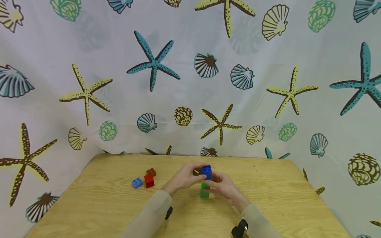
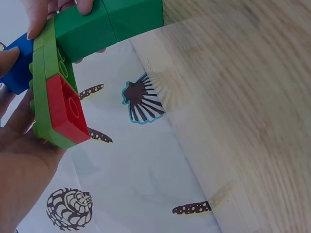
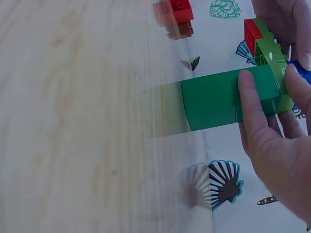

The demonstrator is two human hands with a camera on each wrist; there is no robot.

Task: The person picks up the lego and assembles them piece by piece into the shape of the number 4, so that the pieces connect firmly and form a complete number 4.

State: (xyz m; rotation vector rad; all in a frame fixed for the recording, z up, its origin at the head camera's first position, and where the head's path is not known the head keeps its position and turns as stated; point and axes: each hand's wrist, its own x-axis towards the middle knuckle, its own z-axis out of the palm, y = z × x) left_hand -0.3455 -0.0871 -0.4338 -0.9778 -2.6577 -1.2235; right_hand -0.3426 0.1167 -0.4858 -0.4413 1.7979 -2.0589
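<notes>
Two dark green bricks (image 2: pixel 112 22), one on the other, form a column at the middle of the table. Across its top lie long light green bricks (image 2: pixel 41 87) that stick out to the left, with a red brick (image 2: pixel 65 104) under that overhang. A blue brick (image 1: pixel 206 172) sits on top, above the column. My left hand (image 1: pixel 186 177) pinches the blue brick with its thumb, its fingers behind the light green part. From the right, my right hand (image 1: pixel 223 188) grips the upper part of the column, its thumb by the blue brick and a finger along the upper dark green brick.
Left of my hands, a light blue brick (image 1: pixel 137 182), another red brick (image 1: pixel 149 180) and a brown brick (image 1: pixel 151 172) lie close together on the wooden table (image 1: pixel 268 191). A white curtain (image 1: pixel 178 94) printed with shells and starfish hangs behind the table and along its sides.
</notes>
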